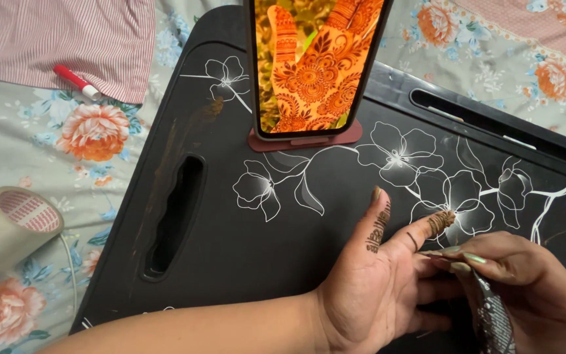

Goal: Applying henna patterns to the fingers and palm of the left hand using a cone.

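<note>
The right hand (538, 295) is cut off at the picture's right and lower edges, and the lower end of the henna cone (492, 314) is lost below the frame; its tip is hidden among the fingers, so whether it meets skin cannot be told; the cone is seen clamped between the thumb and fingers of the right hand, which are closed tight on it. The left hand (381, 288) is laid palm up on the black lap bench (244, 229), fingers spread apart and holding nothing; dark henna lines are seen on its thumb and forefinger, just beside the cone. Beyond the left hand, a phone (312, 65) is propped upright in a pink stand (306, 139), a henna pattern shown on it; well to the left, a tape roll (8, 226) and a red marker (76, 82) are seen on the bed.
</note>
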